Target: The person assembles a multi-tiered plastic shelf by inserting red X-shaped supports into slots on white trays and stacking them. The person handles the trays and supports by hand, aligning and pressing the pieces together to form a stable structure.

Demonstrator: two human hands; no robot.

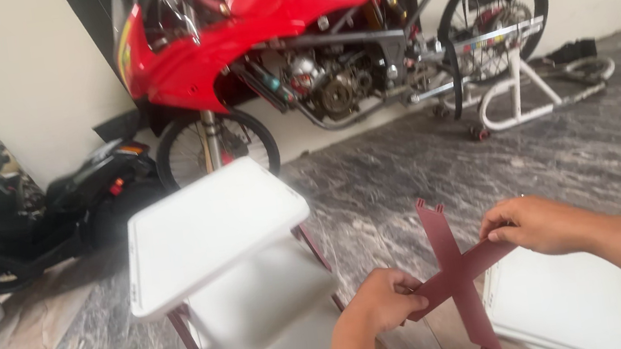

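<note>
Here, both hands (pixel 456 267) pinching maroon cross brace (pixel 457 271) ends, white shelf rack (pixel 215 233) just left

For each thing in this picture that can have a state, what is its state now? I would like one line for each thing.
Dark red cross brace: held off the floor by both hands.
Left hand: pinching the brace's lower left arm.
Right hand: gripping the brace's right arm.
White shelf rack: upright, trays bare.
Red motorcycle: upright, rear on a white stand.
Black scooter: parked.
</note>
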